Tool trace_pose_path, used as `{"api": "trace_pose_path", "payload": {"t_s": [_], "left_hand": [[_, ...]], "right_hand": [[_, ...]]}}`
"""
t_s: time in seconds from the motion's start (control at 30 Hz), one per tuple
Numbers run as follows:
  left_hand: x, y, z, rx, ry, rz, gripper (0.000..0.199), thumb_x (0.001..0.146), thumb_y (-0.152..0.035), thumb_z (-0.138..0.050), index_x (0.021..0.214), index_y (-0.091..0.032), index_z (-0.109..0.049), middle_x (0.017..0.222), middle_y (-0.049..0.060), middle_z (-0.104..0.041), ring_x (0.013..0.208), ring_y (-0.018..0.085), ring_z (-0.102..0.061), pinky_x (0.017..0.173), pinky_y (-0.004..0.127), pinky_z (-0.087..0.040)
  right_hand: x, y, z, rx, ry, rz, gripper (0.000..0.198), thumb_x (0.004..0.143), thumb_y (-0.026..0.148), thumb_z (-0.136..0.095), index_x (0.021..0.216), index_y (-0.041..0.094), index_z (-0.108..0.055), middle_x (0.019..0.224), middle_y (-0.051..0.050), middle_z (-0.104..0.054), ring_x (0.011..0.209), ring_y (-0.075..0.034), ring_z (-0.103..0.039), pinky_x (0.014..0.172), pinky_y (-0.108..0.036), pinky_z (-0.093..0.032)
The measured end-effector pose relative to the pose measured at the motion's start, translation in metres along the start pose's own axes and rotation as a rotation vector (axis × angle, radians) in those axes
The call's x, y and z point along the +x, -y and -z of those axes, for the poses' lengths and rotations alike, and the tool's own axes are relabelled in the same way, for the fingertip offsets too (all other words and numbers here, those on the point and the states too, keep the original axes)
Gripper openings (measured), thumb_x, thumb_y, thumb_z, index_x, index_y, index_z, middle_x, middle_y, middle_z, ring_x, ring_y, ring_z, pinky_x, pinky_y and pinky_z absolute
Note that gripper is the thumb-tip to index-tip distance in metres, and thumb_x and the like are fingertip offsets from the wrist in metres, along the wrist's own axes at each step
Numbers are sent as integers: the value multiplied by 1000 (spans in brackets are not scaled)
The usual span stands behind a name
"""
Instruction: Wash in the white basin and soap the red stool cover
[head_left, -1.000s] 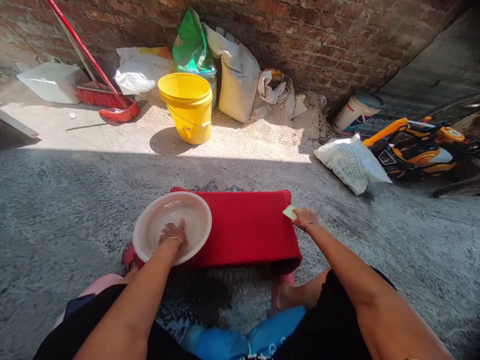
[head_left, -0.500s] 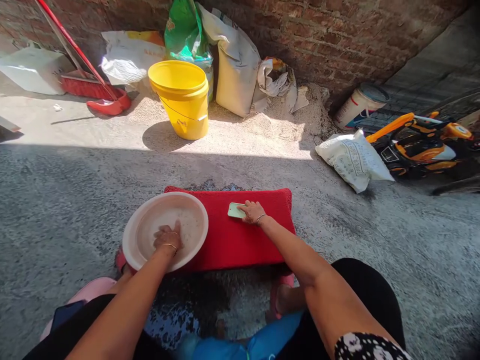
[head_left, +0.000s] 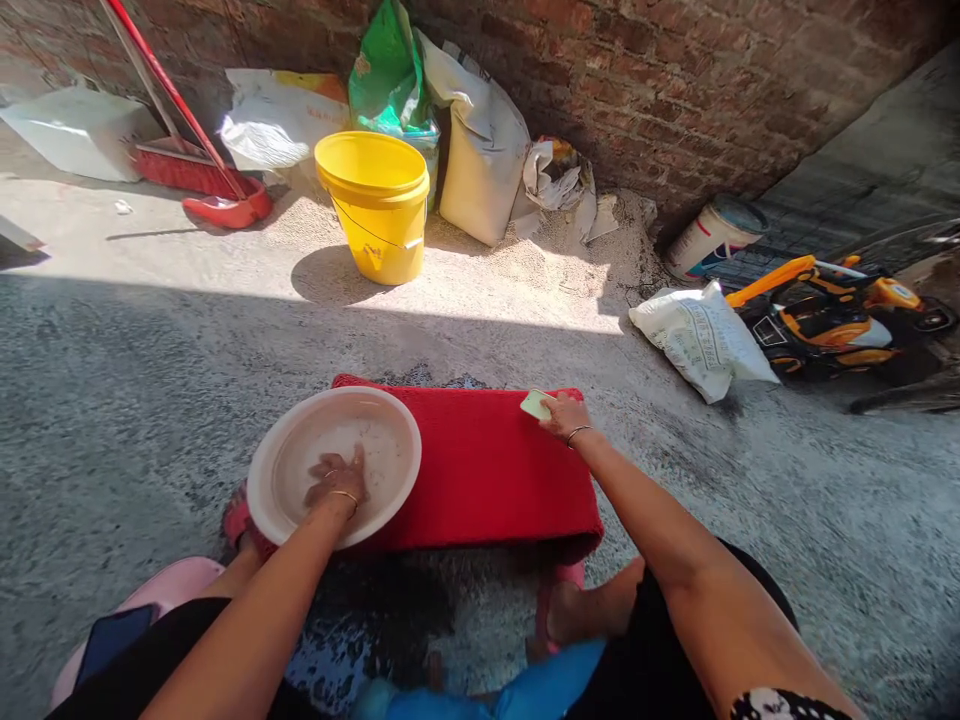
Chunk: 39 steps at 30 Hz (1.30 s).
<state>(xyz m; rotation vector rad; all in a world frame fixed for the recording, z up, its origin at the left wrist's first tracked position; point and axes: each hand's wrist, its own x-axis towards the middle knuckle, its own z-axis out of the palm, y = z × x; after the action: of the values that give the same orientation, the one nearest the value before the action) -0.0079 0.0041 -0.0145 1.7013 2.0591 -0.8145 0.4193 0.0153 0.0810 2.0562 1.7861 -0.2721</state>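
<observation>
Red cloth (head_left: 480, 465) is supporting a basin (head_left: 283, 452), left hand (head_left: 339, 480) resting inside, fingers spread, right hand (head_left: 568, 415) pinching a green block (head_left: 535, 404).

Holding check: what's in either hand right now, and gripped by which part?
The right hand holds a pale green block by its right end. The left hand is spread inside the white basin, with nothing visibly held.

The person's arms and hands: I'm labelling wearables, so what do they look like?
No gloves. The left hand wears a thin gold-toned bracelet; the right hand wears a thin silvery bangle. A black sleeve with a whitish pattern shows on the right arm.
</observation>
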Motion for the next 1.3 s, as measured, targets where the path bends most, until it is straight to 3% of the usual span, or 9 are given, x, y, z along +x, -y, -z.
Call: {"api": "trace_pose_path", "payload": {"t_s": [0.17,0.3,0.4,0.67,0.8,0.9,1.17,1.23,1.3], "left_hand": [[-1,2,-2,23,-25,10,88,77,-38,-66,152,-34,-21,154,26,-22,135,50,-30,80,65,-47],[-3,2,-1,69,-45,3,88,77,-39,-66,152,-35,-20,152,27,-25,133,49,-33,78,61,-49],[-5,3,0,72,-48,-14,84,80,-39,-63,152,-34,-21,152,27,-25,133,49,-32,80,61,-48],[-7,0,3,53,-41,17,84,79,-34,-64,152,-33,-22,153,26,-24,134,48,-31,82,62,-47],[-7,0,4,60,-31,18,84,79,-36,-63,153,-33,-22,153,26,-23,135,49,-30,83,62,-47],[-5,2,3,55,-15,5,82,81,-36,-61,153,-33,-21,154,25,-21,136,47,-29,84,60,-47],[0,4,-5,45,-53,-7,85,78,-38,-64,152,-35,-22,153,25,-23,135,48,-29,82,64,-47],[-1,4,-4,31,-32,0,86,78,-37,-65,152,-34,-22,153,25,-22,135,49,-29,83,64,-46],[-3,3,-2,17,-23,-8,86,78,-37,-65,152,-34,-23,153,26,-22,135,50,-29,83,64,-46]], "right_hand": [[32,153,18,90,-48,370,49,86,48,-52,131,31,-53,126,-10,-51,110,-25,-51,92,-39,-36],[47,187,17,114,-15,424,49,86,49,-51,131,32,-53,127,-10,-49,110,-25,-51,93,-40,-35],[53,144,7,86,44,354,49,85,47,-53,132,33,-53,128,-10,-49,110,-25,-51,94,-40,-34],[9,-88,-31,-7,156,-235,47,86,40,-52,131,27,-57,127,-15,-53,106,-28,-58,86,-40,-40],[-9,-121,-34,-17,166,-422,42,86,36,-51,123,22,-63,122,-18,-57,100,-30,-60,84,-42,-41],[-1,-73,-22,34,100,-262,46,85,40,-53,127,24,-60,124,-17,-55,100,-29,-60,85,-41,-40],[18,152,10,41,-43,461,49,83,46,-56,129,32,-55,124,-10,-53,106,-24,-54,89,-38,-36],[20,170,8,39,-33,510,50,83,46,-56,130,32,-54,125,-10,-52,108,-25,-53,91,-39,-36],[23,160,2,31,-8,490,51,83,46,-56,131,33,-54,126,-10,-52,109,-25,-53,92,-39,-35]]}}
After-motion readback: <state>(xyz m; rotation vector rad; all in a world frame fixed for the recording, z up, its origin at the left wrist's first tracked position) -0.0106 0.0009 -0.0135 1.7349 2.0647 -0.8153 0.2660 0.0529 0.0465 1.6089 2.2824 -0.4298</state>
